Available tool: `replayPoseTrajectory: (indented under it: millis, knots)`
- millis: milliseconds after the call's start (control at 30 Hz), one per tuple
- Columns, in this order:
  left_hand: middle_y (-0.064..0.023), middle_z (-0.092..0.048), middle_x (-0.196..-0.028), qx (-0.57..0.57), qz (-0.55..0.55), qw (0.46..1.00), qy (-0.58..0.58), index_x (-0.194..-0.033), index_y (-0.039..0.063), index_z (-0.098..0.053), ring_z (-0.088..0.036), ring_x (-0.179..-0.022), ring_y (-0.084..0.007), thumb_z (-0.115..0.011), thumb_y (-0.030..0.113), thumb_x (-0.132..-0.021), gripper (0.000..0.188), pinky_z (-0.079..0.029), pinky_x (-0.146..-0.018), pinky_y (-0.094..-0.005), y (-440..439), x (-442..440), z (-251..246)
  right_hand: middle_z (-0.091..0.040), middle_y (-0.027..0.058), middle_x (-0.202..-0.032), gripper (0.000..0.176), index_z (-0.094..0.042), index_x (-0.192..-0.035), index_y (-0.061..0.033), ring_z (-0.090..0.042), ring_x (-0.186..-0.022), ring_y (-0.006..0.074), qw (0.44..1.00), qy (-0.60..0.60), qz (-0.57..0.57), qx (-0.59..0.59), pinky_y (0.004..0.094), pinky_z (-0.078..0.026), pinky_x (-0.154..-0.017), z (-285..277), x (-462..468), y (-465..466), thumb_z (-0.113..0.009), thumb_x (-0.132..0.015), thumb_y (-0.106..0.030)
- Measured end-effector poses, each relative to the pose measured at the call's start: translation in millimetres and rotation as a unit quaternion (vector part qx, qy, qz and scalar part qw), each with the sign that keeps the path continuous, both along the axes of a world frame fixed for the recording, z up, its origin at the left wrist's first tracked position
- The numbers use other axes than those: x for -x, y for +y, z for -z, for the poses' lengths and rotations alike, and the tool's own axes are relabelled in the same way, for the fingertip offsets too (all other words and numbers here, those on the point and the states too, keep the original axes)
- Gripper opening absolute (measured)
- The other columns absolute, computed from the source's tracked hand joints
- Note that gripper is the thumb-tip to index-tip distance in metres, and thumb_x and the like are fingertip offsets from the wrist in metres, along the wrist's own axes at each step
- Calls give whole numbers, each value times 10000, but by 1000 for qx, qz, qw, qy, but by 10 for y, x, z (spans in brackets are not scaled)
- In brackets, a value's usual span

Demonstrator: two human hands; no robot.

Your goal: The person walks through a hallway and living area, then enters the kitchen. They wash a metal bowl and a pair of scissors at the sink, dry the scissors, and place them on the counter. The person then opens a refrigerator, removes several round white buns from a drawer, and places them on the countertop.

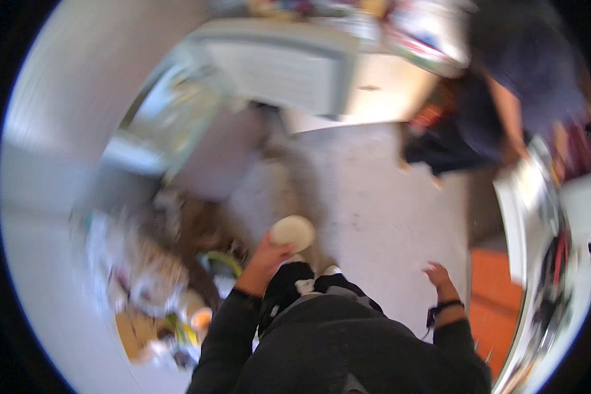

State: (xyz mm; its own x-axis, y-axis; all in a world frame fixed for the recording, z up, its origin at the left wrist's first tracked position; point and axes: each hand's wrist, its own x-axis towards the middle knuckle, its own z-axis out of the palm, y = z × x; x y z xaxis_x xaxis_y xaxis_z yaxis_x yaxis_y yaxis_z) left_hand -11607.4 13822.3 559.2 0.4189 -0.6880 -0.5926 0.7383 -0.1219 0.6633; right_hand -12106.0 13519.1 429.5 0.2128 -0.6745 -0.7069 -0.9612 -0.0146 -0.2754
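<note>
My left hand [275,257] grips a round, pale cream object [293,233] by its near left edge, in front of my legs. It may be a bowl or a lid; the blur hides which. Off to the right, my right hand [438,274] hangs over the floor with nothing visible in it. Its fingers look loosely apart, and a dark band [448,307] circles the wrist. The nearest thing on that side is an orange panel [495,295].
A person in dark clothing [477,123] is at the upper right. Ahead stands a grey-framed white unit [276,69] beside a pale tabletop [369,98]. A cluttered heap of bags and items [152,276] lies left. A shelf [517,236] with items runs along the right. Grey floor [379,212] stretches between.
</note>
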Motion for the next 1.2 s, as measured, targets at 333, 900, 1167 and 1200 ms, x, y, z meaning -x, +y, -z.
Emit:
replayPoseTrajectory:
  millis: [333,900,1167,1200]
  knots:
    - [-39,-495,-1190,-32,-149,988,20,-1299,131,-321,-512,-1063,-212,-758,47,-709,739,-462,-820,-394,823,-1191,84,-566,196,-1161,618,-418,-1296,-7,-570,-1048,228,964,-207,-168,-7,331,-480,-863,-1107,-3858,-215,-705,-764,-136]
    - [-90,-556,-1109,5,-467,884,29,-1256,20,-411,-547,-1027,-211,-773,-29,-631,724,-486,-861,-344,1528,-2765,564,-551,217,-1163,526,-512,-1189,9,-519,-1102,344,522,-210,-818,120,387,-411,-953,-2401,-10435,2202,-691,-724,-160]
    - [-105,-562,-1106,12,-646,761,48,-1251,-10,-406,-543,-1053,-248,-781,-10,-621,734,-452,-922,-371,1134,-2415,813,-258,169,-1454,898,-269,-1409,-213,-395,-1237,388,449,40,-860,237,402,-425,-979,-1148,-11634,3205,-743,-647,-161]
    - [-103,-564,-1102,9,-661,748,65,-1245,-7,-415,-544,-1051,-243,-780,-10,-622,722,-449,-923,-369,1067,-2372,828,-266,157,-1453,904,-285,-1404,-217,-400,-1235,382,422,26,-873,244,398,-433,-974,-1017,-11734,3218,-750,-631,-154]
